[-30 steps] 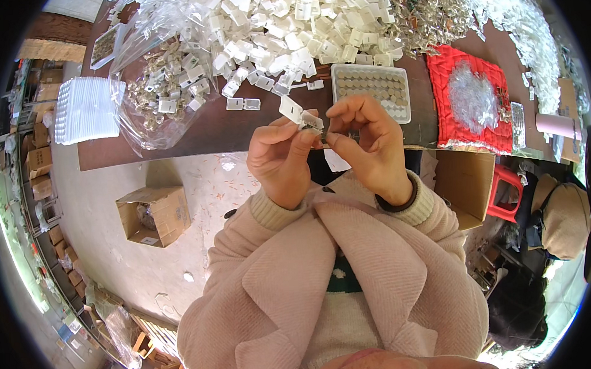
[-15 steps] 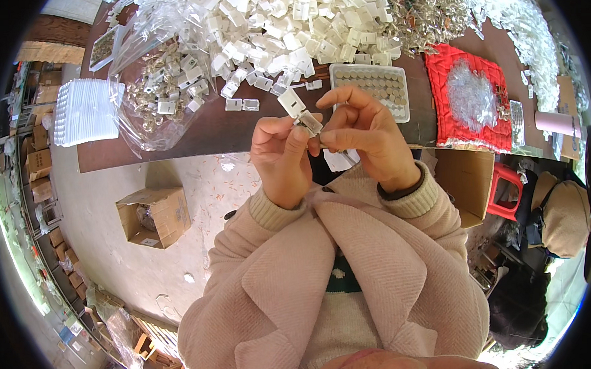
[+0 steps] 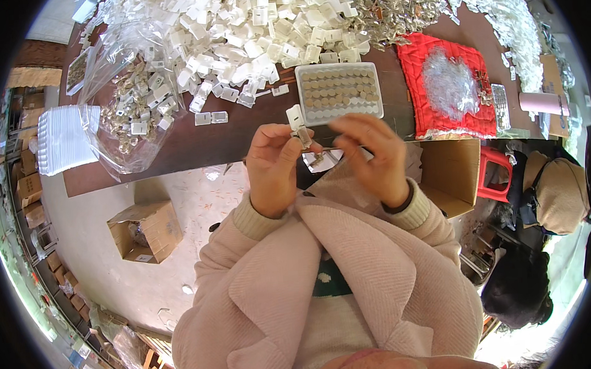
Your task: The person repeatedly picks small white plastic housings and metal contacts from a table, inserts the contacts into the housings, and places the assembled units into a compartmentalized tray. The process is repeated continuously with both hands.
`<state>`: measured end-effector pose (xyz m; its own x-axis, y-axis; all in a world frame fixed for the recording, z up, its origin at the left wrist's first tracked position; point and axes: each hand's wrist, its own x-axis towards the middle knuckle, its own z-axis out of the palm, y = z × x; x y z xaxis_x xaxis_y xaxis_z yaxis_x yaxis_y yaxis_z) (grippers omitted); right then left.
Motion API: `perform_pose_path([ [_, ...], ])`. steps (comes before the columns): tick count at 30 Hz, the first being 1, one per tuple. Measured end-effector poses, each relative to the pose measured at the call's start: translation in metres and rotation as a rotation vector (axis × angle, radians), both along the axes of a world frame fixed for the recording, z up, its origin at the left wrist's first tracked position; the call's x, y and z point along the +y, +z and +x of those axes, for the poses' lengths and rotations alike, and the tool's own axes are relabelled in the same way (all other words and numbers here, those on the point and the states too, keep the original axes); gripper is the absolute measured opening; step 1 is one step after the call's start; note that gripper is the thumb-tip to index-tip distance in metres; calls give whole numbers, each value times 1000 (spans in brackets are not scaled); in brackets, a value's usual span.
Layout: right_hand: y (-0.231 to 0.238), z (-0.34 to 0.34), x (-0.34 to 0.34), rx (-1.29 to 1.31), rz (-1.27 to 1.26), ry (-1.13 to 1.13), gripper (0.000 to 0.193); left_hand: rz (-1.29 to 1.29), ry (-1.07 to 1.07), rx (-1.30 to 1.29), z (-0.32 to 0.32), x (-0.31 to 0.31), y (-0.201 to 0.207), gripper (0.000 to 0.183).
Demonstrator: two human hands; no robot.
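Presently, the left hand point(image 3: 273, 167) holds a small white hinged plastic case point(image 3: 294, 117), lid raised, judged unfinished. The right hand point(image 3: 373, 158), alongside, is too blurred to tell its grip. Beyond the left grip, heaped white plastic cases point(image 3: 238, 33) remain on the dark brown desk point(image 3: 209, 142); leftward, a brown cardboard box point(image 3: 163, 228) stands on the pale floor point(image 3: 196, 243).

Bright glare whitens the curved lower-right rim, where detail seems lost.

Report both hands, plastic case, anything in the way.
Left hand pinching open white plastic case. Right hand apart, blurred, grip unclear. Disc tray beyond, not blocking.
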<state>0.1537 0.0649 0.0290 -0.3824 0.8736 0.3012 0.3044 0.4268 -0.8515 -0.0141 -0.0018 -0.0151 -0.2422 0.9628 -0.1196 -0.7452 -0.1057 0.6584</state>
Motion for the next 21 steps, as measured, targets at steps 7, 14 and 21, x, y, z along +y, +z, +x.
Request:
perform_pose_path([
  [7,-24,1,38,-292,349,-173,23,7,-44,-49,-2,3,-3,17],
  [14,-23,-7,40,-423,380,-164,22,-24,-67,-60,-5,5,-1,19],
  [21,-2,-12,32,-176,256,5,21,3,-58,-90,-2,10,-2,17],
])
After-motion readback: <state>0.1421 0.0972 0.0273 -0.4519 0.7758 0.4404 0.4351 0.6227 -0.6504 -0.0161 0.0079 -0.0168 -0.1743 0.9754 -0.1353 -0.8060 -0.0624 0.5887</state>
